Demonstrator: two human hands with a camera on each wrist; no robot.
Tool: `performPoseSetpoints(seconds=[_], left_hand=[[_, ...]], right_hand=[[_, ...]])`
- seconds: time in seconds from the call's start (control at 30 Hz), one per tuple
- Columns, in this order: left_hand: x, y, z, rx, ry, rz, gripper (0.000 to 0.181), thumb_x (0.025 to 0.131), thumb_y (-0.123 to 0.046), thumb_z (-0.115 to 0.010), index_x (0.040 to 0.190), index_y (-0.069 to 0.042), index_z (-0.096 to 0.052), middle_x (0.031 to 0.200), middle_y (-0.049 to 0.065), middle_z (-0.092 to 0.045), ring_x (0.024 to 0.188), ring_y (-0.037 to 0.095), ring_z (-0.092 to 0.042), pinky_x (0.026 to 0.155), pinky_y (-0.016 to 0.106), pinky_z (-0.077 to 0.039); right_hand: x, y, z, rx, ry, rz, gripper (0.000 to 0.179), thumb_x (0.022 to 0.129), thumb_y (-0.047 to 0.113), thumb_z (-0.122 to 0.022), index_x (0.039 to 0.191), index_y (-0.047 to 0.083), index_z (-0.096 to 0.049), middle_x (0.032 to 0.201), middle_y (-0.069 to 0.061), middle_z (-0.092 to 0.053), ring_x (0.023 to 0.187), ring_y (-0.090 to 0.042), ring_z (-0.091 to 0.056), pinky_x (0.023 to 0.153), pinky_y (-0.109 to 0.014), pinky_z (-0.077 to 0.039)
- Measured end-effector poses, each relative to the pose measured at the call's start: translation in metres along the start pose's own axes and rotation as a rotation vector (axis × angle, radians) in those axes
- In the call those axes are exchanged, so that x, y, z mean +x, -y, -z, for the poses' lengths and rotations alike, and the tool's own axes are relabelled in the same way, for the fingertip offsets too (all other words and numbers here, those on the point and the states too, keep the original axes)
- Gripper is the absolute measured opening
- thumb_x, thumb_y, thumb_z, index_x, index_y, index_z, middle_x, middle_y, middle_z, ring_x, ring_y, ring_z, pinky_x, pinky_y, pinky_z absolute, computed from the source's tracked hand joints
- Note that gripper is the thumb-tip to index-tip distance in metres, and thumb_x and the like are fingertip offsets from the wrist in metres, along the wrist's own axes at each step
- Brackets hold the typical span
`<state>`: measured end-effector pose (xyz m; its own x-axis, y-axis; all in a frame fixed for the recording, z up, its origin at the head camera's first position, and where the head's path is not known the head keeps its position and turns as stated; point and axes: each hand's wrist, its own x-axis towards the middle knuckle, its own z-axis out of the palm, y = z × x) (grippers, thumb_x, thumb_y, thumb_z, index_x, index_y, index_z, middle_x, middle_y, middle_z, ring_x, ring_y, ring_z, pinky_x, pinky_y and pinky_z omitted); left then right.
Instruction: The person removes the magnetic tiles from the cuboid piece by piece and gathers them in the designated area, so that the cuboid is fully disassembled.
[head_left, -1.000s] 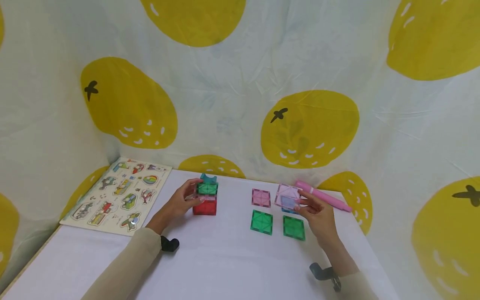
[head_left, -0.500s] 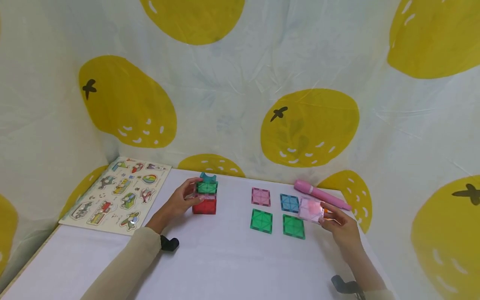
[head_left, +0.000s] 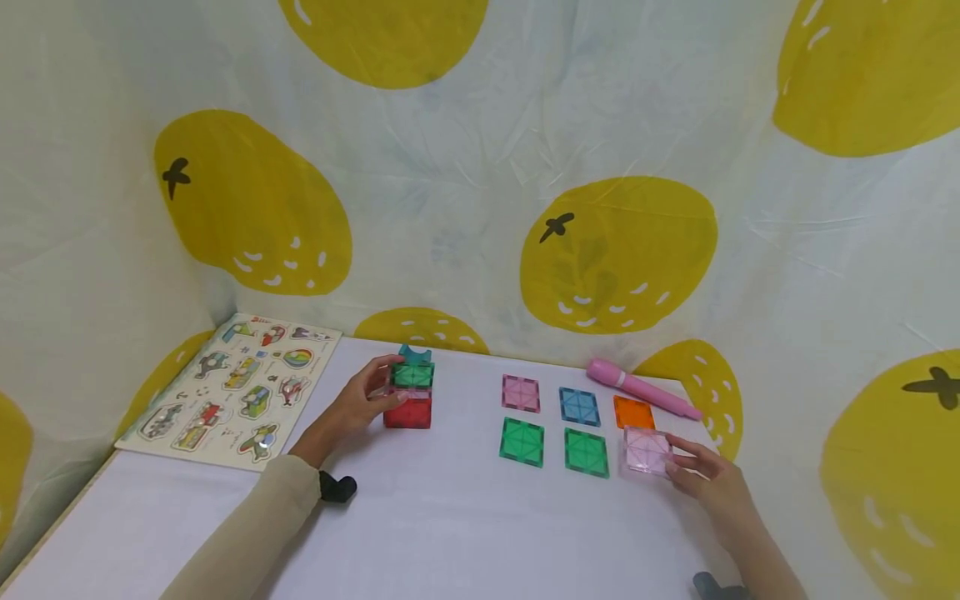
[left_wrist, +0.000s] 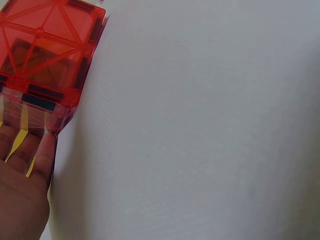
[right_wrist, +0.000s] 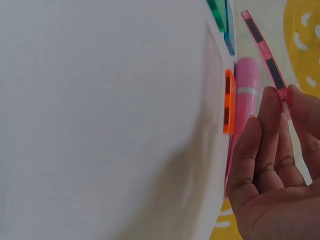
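Turns, by best guess, on the gap from pale pink tile (head_left: 647, 451) to orange tile (head_left: 634, 412). In head view, shows just near side of orange tile, a bit R; in R wrist view, hangs clear of tabletop (head_left: 450, 525) and apart from orange tile. Looks square, so no long axis worth citing; reads edge-on and slanted in R wrist view. Sits far nearer R hand (head_left: 708, 483) than L hand (head_left: 362, 396).

Re R hand: pinches pale pink tile at its R edge btwn thumb & fingertips, w/ fingers bent, reaching in from near side, R of orange tile. Re L hand: grips tile block (head_left: 408, 412) well L of orange tile, w/ thumb towards near side, fingers towards far; in L wrist view, shows fingers behind see-through side wall.

Also see, flat on tabletop: blue tile (head_left: 580, 406) just L of orange tile, rose tile (head_left: 521, 393) farther L, green tiles (head_left: 587, 452) to near L; plus pink wand (head_left: 643, 389) just beyond orange tile, running obliquely far L to near R. Past tile block, note teal piece (head_left: 415, 355), far L of orange tile; farther L again, picture board (head_left: 232, 387).
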<state>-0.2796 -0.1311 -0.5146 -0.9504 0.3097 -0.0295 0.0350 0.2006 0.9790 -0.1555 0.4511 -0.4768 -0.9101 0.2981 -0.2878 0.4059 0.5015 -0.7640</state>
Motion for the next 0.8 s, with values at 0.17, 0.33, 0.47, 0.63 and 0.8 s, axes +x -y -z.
performPoseSetpoints(seconds=[0.17, 0.33, 0.47, 0.63, 0.8], left_hand=[[0.000, 0.002, 0.002, 0.001, 0.001, 0.007, 0.067, 0.102, -0.022, -0.073, 0.159, -0.035, -0.039, 0.172, 0.011, -0.034, 0.161, 0.042, -0.027, 0.128, 0.063, -0.033], [0.000, 0.004, 0.003, 0.000, 0.005, 0.010, 0.067, 0.102, -0.023, -0.073, 0.159, -0.036, -0.039, 0.172, 0.011, -0.033, 0.162, 0.042, -0.026, 0.127, 0.064, -0.033], [0.000, 0.004, 0.002, -0.006, 0.009, 0.010, 0.068, 0.102, -0.024, -0.073, 0.159, -0.036, -0.039, 0.172, 0.011, -0.033, 0.162, 0.042, -0.025, 0.128, 0.064, -0.032], [0.000, 0.004, 0.001, -0.014, 0.011, 0.009, 0.068, 0.102, -0.025, -0.073, 0.159, -0.036, -0.039, 0.172, 0.010, -0.033, 0.162, 0.041, -0.025, 0.128, 0.063, -0.032], [0.001, 0.003, 0.001, -0.016, 0.014, 0.001, 0.069, 0.102, -0.024, -0.073, 0.160, -0.034, -0.038, 0.172, 0.010, -0.034, 0.162, 0.041, -0.026, 0.127, 0.063, -0.034]], right_hand=[[0.001, -0.008, 0.006, -0.022, 0.023, -0.007, 0.071, 0.099, 0.043, -0.076, 0.160, 0.019, -0.048, 0.145, -0.019, -0.064, 0.108, -0.008, -0.071, 0.089, -0.025, -0.064], [0.005, -0.016, 0.008, -0.051, 0.041, 0.007, 0.066, 0.101, 0.039, -0.074, 0.158, 0.016, -0.051, 0.135, -0.012, -0.073, 0.109, -0.009, -0.073, 0.092, -0.028, -0.064], [0.010, -0.019, 0.006, -0.029, 0.038, -0.026, 0.065, 0.100, 0.038, -0.075, 0.157, 0.017, -0.052, 0.130, -0.008, -0.076, 0.107, -0.009, -0.075, 0.092, -0.028, -0.064], [0.012, -0.018, 0.006, 0.010, 0.033, -0.035, 0.067, 0.099, 0.039, -0.076, 0.156, 0.014, -0.053, 0.125, -0.007, -0.079, 0.104, -0.007, -0.076, 0.086, -0.025, -0.064], [0.011, -0.016, 0.007, 0.007, 0.013, -0.037, 0.065, 0.099, 0.035, -0.078, 0.153, 0.008, -0.055, 0.119, -0.007, -0.081, 0.101, -0.008, -0.077, 0.080, -0.019, -0.062]])
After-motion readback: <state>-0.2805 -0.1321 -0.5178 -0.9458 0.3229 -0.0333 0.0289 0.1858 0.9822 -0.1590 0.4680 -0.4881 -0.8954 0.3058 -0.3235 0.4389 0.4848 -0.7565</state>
